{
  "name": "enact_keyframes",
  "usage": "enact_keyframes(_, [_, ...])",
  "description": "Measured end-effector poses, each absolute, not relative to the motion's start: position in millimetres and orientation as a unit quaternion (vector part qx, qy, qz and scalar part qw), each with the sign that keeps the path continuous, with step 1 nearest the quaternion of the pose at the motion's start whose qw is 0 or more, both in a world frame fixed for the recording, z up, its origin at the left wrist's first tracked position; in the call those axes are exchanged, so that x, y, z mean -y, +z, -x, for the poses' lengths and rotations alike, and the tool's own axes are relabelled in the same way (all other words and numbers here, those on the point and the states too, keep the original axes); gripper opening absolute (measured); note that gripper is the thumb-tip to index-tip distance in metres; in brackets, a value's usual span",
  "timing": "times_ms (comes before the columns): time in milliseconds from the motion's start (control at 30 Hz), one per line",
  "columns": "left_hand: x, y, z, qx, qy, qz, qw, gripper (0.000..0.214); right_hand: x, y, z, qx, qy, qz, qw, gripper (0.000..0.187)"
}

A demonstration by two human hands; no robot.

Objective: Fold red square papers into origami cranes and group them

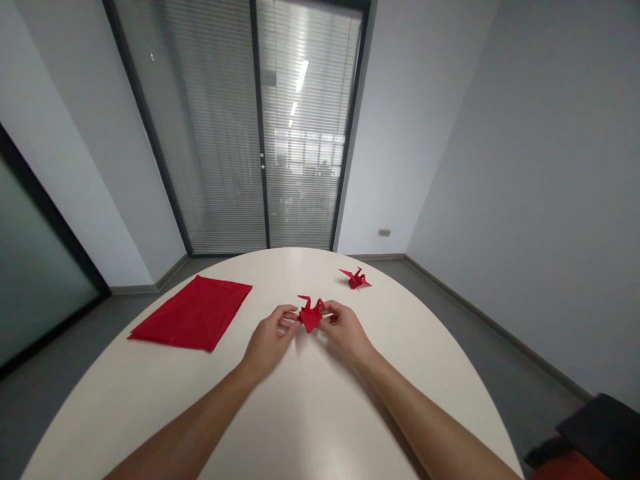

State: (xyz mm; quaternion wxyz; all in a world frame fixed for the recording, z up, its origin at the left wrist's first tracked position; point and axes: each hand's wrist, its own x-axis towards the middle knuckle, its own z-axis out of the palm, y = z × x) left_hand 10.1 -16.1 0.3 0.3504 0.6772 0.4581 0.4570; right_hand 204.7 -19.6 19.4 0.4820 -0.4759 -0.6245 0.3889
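Between my two hands, just above the white table [320,413], is a red origami crane [311,317] with its folded points sticking up. My left hand [273,333] pinches its left side between thumb and fingers. On the other side, my right hand [345,325] grips the right part with thumb and forefinger. A second red paper crane [357,279] stands on the table beyond my right hand. Left of my hands lies a flat square of red paper [197,317] with creases in it; its lower left corner shows more than one layer.
The round table's far edge curves in front of a glass door [305,133] with blinds. A black and orange chair [595,440] is partly visible at the lower right. A grey wall [545,187] rises on the right, beyond a strip of floor.
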Motion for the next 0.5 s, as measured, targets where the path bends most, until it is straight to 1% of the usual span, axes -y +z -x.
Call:
enact_keyframes(100, [12.1, -0.9, -10.4, -0.440, 0.476, -0.662, 0.377, 0.026, 21.5, 19.3, -202.6, 0.625, 0.401, 0.464, 0.483, 0.022])
enact_keyframes(267, [13.7, 4.0, -11.7, -0.440, 0.455, -0.669, 0.390, 0.021, 24.3, 21.1, -199.4, 0.611, 0.428, 0.458, 0.484, 0.031])
enact_keyframes(500, [11.9, 6.5, -11.8, -0.440, 0.471, -0.657, 0.391, 0.018, 25.7, 21.4, -194.8, 0.615, 0.439, 0.434, 0.491, 0.030])
